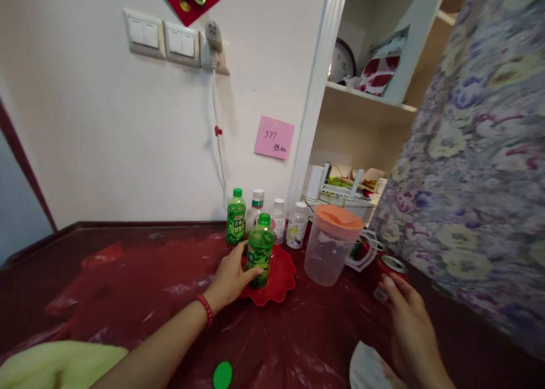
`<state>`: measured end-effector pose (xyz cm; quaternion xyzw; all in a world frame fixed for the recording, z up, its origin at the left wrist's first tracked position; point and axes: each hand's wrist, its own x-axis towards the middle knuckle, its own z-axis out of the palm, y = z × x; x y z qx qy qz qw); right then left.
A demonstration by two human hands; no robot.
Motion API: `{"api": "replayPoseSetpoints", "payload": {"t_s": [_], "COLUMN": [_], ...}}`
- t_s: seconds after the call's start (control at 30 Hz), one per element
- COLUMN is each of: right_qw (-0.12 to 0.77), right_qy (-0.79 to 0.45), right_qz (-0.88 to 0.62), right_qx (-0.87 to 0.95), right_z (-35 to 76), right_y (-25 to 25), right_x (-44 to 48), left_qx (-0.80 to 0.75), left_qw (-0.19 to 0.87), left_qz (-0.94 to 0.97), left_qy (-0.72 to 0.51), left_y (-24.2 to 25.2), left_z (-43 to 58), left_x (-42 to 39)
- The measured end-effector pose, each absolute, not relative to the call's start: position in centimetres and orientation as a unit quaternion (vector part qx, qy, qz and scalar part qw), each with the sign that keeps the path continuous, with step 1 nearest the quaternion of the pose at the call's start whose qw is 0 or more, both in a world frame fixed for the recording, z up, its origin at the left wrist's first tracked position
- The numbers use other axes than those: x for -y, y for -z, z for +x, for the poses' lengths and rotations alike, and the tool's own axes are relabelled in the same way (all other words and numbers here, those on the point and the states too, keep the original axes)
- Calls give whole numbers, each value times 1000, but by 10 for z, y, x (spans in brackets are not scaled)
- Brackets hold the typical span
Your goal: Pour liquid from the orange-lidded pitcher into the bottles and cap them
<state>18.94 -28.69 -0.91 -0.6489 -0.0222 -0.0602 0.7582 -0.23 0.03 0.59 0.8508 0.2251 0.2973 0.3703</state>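
Observation:
My left hand (232,275), with a red bead bracelet at the wrist, is closed round a green bottle (260,247) that stands on a red scalloped plate (281,281). The bottle's label is partly hidden by my fingers. At the right, my right hand (411,321) has its fingers on a red can (394,267) beside the pitcher's handle. Between the hands stands a clear plastic pitcher (326,258) with an orange lid. A second green bottle (235,218) with a green cap is behind the plate, near the wall.
Clear bottles with white caps (295,227) line the wall, with more cans behind the pitcher. A green cap (222,375) lies at the front edge, a yellow cloth (63,363) at the left, and a whitish item (368,366) near my right wrist. A floral curtain (477,150) hangs at right.

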Motion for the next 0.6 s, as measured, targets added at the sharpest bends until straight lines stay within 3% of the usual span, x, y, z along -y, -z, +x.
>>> {"api": "replayPoseSetpoints", "payload": {"t_s": [0.07,0.17,0.3,0.43,0.6], "right_qw": [716,594,316,110,7], "right_qy": [69,1,-140,-179,-160], "right_qz": [-691,-733,-692,-698,-700], "right_qx": [79,333,633,685,696], "right_z": [161,116,63,26,3], "right_y": [2,-12,-25,-27,3], "right_x": [291,277,232,191,161], "left_qx": [-223,-216,-226,-224,-222], "left_qw": [373,376,370,375,388], "left_qz": [851,851,853,851,845], "left_qy": [-295,-296,-292,-291,-293], "left_y": [-6,-5,-5,-7,-9], "left_z": [-2,-3,-4,-6,-7], "left_x": [0,1,4,5,6]}}
